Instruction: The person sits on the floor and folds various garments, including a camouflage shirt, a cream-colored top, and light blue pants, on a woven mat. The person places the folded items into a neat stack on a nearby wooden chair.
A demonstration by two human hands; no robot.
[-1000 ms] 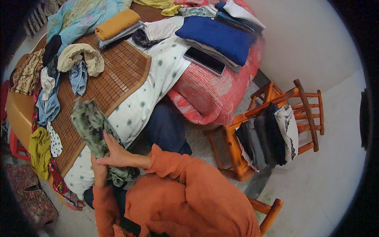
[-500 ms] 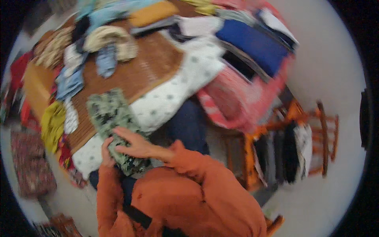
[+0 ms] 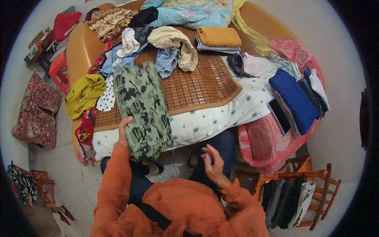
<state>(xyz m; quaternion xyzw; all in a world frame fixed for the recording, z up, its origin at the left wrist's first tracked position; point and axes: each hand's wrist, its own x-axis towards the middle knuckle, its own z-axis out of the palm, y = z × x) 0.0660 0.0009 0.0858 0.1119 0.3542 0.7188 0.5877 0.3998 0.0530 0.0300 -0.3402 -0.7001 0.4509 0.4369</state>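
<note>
A folded green-and-black camouflage garment (image 3: 143, 114) lies lengthwise from the bed mat towards my lap, its near end over the bed's edge. My left hand (image 3: 124, 132) holds its left side near the lower end; the thumb shows, while the other fingers are mostly hidden. To the right, above my knee, my right hand (image 3: 213, 164) is off the cloth, its fingers apart and loosely bent, with nothing in it. Just beyond the garment, a blue denim piece (image 3: 166, 62) and a cream garment (image 3: 185, 55) lie crumpled on the brown tiled mat (image 3: 201, 85).
At right, a folded blue garment (image 3: 294, 100) and a dark phone (image 3: 279, 115) rest on a red-and-white blanket (image 3: 260, 142). A mustard folded cloth (image 3: 219, 36) sits farther back. Crumpled clothes, including a yellow-green one (image 3: 85, 94), line the left. Dark clothes hang on a wooden chair (image 3: 327, 189).
My right hand has lifted off the camouflage garment and moved right, over my knee. My left hand stays at the garment's left side. The view has shifted and is sharper.
</note>
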